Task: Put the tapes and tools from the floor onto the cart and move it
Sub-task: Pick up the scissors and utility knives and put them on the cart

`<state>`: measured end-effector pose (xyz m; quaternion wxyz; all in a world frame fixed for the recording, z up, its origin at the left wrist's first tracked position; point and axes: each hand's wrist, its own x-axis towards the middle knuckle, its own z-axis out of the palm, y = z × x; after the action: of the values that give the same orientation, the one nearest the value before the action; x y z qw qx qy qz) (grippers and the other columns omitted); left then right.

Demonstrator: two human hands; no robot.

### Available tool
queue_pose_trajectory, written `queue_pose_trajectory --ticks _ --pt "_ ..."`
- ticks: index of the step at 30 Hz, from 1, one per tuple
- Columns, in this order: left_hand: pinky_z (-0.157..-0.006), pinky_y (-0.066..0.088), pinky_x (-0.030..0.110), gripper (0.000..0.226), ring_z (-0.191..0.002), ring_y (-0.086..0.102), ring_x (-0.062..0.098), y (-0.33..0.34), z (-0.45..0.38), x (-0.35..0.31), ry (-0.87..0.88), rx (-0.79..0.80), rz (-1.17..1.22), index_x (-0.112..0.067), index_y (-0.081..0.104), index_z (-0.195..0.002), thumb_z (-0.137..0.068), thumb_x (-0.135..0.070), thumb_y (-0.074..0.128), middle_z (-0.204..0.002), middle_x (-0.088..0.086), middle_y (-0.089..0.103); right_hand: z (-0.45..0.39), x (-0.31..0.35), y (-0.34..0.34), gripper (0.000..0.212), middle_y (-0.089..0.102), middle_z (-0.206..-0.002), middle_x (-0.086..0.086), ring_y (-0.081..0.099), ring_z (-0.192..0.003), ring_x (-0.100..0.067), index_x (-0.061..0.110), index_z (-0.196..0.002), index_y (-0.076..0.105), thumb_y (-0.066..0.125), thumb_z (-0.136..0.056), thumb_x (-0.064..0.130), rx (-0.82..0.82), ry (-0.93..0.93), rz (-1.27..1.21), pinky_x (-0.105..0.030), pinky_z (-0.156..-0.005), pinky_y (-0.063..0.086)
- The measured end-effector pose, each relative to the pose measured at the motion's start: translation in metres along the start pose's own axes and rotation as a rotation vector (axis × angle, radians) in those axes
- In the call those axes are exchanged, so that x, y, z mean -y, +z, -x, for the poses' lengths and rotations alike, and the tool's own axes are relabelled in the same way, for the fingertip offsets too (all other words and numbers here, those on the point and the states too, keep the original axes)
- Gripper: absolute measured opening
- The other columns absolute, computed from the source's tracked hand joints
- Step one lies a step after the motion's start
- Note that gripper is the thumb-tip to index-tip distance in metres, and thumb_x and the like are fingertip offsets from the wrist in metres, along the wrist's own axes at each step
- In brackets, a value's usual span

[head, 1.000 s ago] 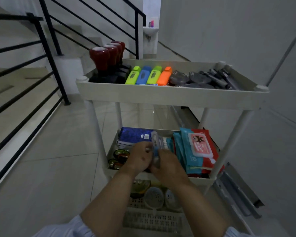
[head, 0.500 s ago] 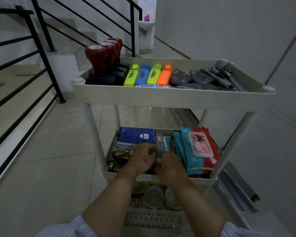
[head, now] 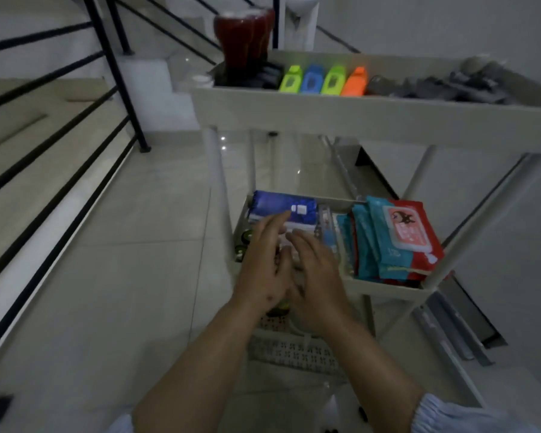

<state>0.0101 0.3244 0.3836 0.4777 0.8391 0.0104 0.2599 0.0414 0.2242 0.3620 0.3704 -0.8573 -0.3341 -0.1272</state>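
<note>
Both hands, left (head: 264, 270) and right (head: 314, 282), are now lifting off the cart (head: 388, 289), fingers spread, empty; upright packs (head: 397, 239) risk toppling.

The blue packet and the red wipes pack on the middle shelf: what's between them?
In the head view, a clear upright case and teal packs stand between the blue packet and red wipes pack.

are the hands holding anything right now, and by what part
Nothing is held: the left hand and right hand hover open-fingered over the cart's middle shelf.
</note>
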Motion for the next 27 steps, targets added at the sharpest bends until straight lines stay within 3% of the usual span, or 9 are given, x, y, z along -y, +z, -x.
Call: queue_pose_trajectory --ticks 4,6,12,15,18,21,24,27 --pt "-0.104 0.038 0.024 0.046 -0.123 0.043 0.011 -0.017 0.074 0.035 0.030 -0.102 -0.049 -0.020 0.037 -0.133 -0.087 -0.016 0.040 -0.129 -0.005 0.040 0.047 0.004 0.028 0.042 0.055 -0.121 -0.016 0.046 -0.114 -0.021 0.009 -0.121 0.047 0.049 -0.080 0.016 0.022 -0.111 -0.090 -0.017 -0.101 0.027" --pt "-0.104 0.037 0.026 0.045 -0.121 0.041 0.010 -0.025 0.114 0.071 -0.082 -0.116 -0.105 -0.024 0.037 -0.131 -0.086 -0.021 0.039 -0.127 -0.010 0.039 0.073 0.003 0.055 0.039 0.055 -0.119 -0.012 0.047 -0.112 -0.022 0.008 -0.119 0.050 0.049 -0.081 0.017 0.093 -0.118 -0.100 -0.021 -0.099 0.032" --pt "-0.104 0.030 0.022 0.053 -0.120 0.042 0.020 -0.042 0.209 0.170 -0.532 -0.103 -0.215 -0.015 0.037 -0.132 -0.082 -0.032 0.035 -0.127 0.005 0.039 0.130 -0.018 0.157 0.042 0.045 -0.126 -0.004 0.038 -0.116 -0.015 0.012 -0.122 0.047 0.049 -0.081 0.017 0.425 -0.070 -0.106 -0.025 -0.097 0.034" --pt "-0.110 0.027 0.028 0.058 -0.127 0.037 0.026 -0.041 0.241 0.220 -0.690 -0.069 -0.249 -0.010 0.032 -0.137 -0.082 -0.025 0.040 -0.138 0.014 0.035 0.153 -0.036 0.211 0.047 0.052 -0.126 -0.015 0.034 -0.116 -0.016 0.007 -0.123 0.050 0.055 -0.077 0.011 0.516 0.036 -0.106 -0.037 -0.097 0.042" --pt "-0.112 0.021 0.031 0.057 -0.135 0.029 0.028 -0.031 0.266 0.266 -0.782 0.000 -0.271 -0.008 0.026 -0.140 -0.088 -0.011 0.047 -0.145 0.016 0.029 0.174 -0.054 0.261 0.050 0.048 -0.132 -0.016 0.037 -0.123 -0.024 0.005 -0.128 0.046 0.053 -0.079 0.014 0.585 0.138 -0.095 -0.035 -0.103 0.036" --pt "-0.115 0.019 0.035 0.063 -0.139 0.023 0.029 -0.016 0.287 0.305 -0.836 0.070 -0.254 -0.007 0.021 -0.142 -0.086 -0.027 0.042 -0.149 0.016 0.025 0.198 -0.074 0.304 0.053 0.037 -0.141 -0.010 0.031 -0.131 -0.026 0.009 -0.135 0.036 0.054 -0.086 0.016 0.665 0.202 -0.110 -0.023 -0.105 0.022" --pt "-0.112 0.013 0.027 0.078 -0.141 0.017 0.027 0.001 0.307 0.339 -0.913 0.136 -0.241 -0.004 0.015 -0.143 -0.078 -0.043 0.033 -0.152 0.015 0.019 0.222 -0.093 0.340 0.055 0.030 -0.145 -0.011 0.027 -0.134 -0.027 0.008 -0.138 0.030 0.052 -0.088 0.010 0.788 0.240 -0.107 -0.027 -0.110 0.021" --pt "-0.115 0.014 0.030 0.072 -0.142 0.016 0.026 0.014 0.324 0.364 -1.027 0.187 -0.186 -0.002 0.012 -0.143 -0.087 -0.037 0.041 -0.153 0.014 0.016 0.239 -0.109 0.367 0.051 0.031 -0.145 -0.013 0.029 -0.133 -0.027 0.006 -0.137 0.030 0.044 -0.089 0.001 0.862 0.255 -0.109 -0.025 -0.113 0.019"
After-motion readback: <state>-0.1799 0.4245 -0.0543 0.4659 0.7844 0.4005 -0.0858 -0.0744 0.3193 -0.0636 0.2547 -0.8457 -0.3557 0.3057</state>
